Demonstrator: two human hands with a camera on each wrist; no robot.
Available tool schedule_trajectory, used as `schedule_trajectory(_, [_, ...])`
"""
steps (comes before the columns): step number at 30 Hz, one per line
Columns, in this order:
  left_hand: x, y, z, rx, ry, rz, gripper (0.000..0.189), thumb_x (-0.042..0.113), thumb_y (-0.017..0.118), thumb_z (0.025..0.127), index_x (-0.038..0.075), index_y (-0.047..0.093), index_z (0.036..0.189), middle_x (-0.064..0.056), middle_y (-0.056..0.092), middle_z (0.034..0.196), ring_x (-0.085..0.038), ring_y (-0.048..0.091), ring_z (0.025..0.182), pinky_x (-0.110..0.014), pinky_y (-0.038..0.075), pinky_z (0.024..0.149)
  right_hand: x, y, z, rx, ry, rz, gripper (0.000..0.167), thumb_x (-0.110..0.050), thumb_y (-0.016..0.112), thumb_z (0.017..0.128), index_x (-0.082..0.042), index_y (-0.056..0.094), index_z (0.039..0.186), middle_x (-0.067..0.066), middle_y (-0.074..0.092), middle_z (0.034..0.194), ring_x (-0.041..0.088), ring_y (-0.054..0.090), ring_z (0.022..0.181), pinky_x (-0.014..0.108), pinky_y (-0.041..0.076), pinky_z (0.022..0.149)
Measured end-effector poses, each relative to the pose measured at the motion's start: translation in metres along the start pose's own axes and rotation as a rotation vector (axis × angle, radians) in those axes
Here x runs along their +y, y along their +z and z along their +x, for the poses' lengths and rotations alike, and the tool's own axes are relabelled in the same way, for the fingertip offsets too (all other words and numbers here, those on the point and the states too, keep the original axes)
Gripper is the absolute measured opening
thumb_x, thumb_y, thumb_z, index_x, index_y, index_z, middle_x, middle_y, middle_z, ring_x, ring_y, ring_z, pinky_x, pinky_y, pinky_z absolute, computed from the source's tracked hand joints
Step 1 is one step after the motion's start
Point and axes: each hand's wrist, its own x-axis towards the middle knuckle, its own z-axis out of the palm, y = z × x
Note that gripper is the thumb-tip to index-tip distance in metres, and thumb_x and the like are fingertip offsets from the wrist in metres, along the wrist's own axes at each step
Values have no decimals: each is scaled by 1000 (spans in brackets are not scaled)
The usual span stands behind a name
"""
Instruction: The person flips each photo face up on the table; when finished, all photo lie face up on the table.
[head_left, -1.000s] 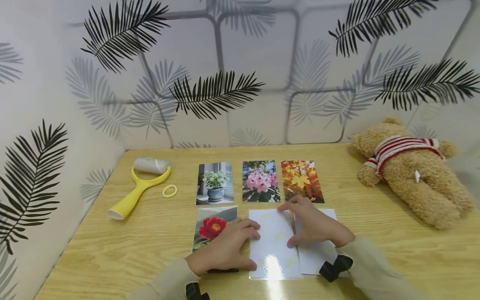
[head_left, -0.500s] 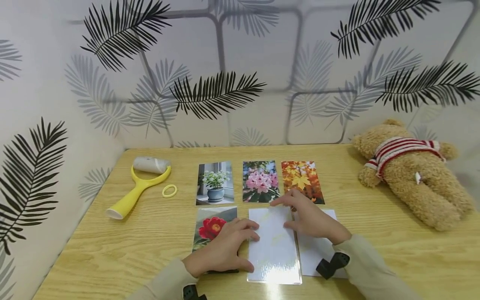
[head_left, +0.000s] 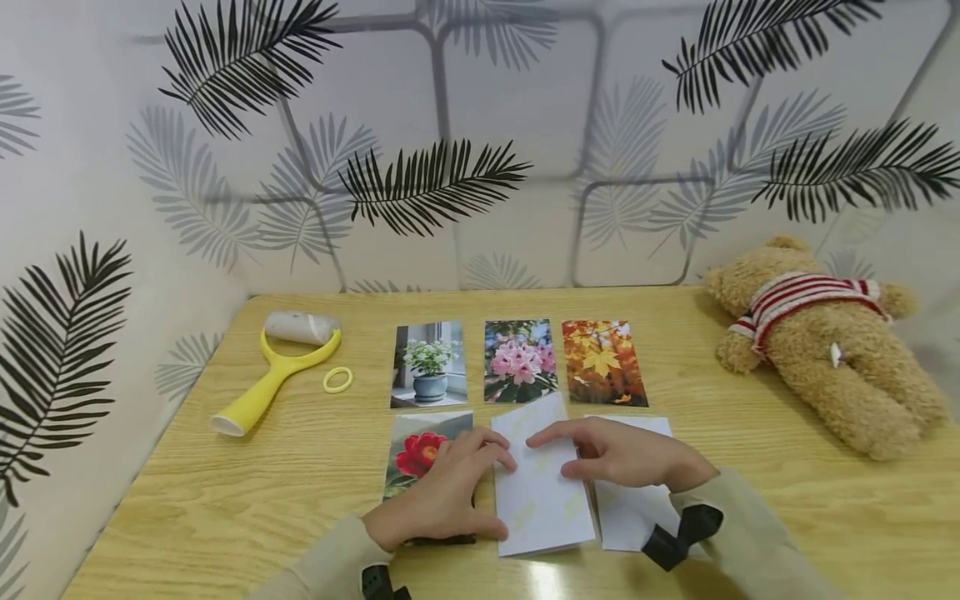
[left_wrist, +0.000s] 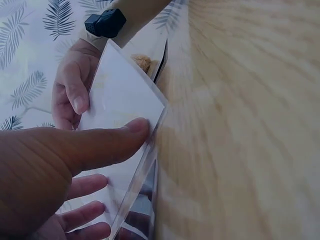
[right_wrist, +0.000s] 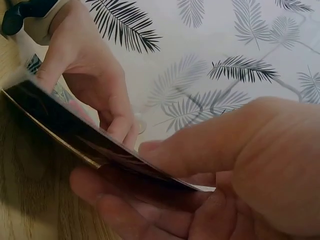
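Observation:
A white-backed photo card [head_left: 536, 500] is tilted over the middle of the front row, its right side raised. My right hand [head_left: 630, 450] pinches that side; in the right wrist view the thumb lies on the white back and the fingers are under the dark picture side [right_wrist: 75, 120]. My left hand [head_left: 450, 492] rests at the card's left edge, thumb and fingers spread and touching it. Beneath the left hand lies a red flower photo card [head_left: 420, 454], partly hidden. Another card [head_left: 637, 517] lies white side up under the right hand.
Behind are photo cards of a potted plant [head_left: 430, 367], pink flowers [head_left: 521, 358] and autumn leaves [head_left: 603, 362]. A yellow-handled lint roller [head_left: 258, 400] and a yellow ring [head_left: 338, 380] lie at left. A teddy bear [head_left: 825, 358] lies at right, against the patterned wall.
The middle card lay nearly flat before and is now lifted at its right side. My right hand has slid from its top edge down to its right side. The left hand has barely moved.

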Motion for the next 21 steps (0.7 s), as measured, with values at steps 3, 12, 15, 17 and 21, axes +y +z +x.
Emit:
schedule_trajectory(3, [-1, 0, 0, 46, -8, 4, 54, 31, 88, 68, 14, 59, 110, -4, 48, 127, -22, 43, 118, -43, 33, 91, 2, -2, -1, -51, -32, 21, 40, -13, 53, 99, -4, 50, 138, 12, 62, 113, 6, 58, 84, 21, 46, 72])
schedule_trajectory(12, [-2, -4, 1, 364, -169, -239, 58, 20, 82, 76, 3, 47, 120, -11, 50, 115, -23, 50, 97, -35, 46, 78, 11, -8, -2, 49, -56, 60, 40, -15, 54, 99, -11, 50, 138, 4, 55, 92, 6, 45, 66, 21, 40, 62])
schedule_trajectory(15, [-1, -7, 2, 373, -189, -410, 69, 14, 78, 80, 0, 39, 135, -15, 54, 120, -22, 57, 93, -30, 51, 75, 11, -9, -1, 67, -52, 107, 40, -16, 54, 99, -11, 50, 138, 7, 58, 99, 8, 51, 72, 22, 42, 65])
schedule_trajectory(17, [-1, -7, 3, 345, -214, -564, 72, 10, 75, 83, 1, 34, 142, -16, 57, 121, -18, 62, 86, -28, 53, 70, 11, -10, -1, 71, -53, 140, 40, -16, 55, 98, -11, 50, 137, 9, 60, 110, 10, 57, 82, 22, 46, 70])
schedule_trajectory(21, [0, -7, 5, 312, -289, -853, 63, 3, 67, 87, 4, 38, 142, -16, 62, 109, -12, 64, 63, -29, 54, 57, 11, -10, 0, 78, -56, 182, 40, -15, 54, 98, -8, 49, 137, 10, 60, 105, 10, 56, 81, 24, 46, 71])
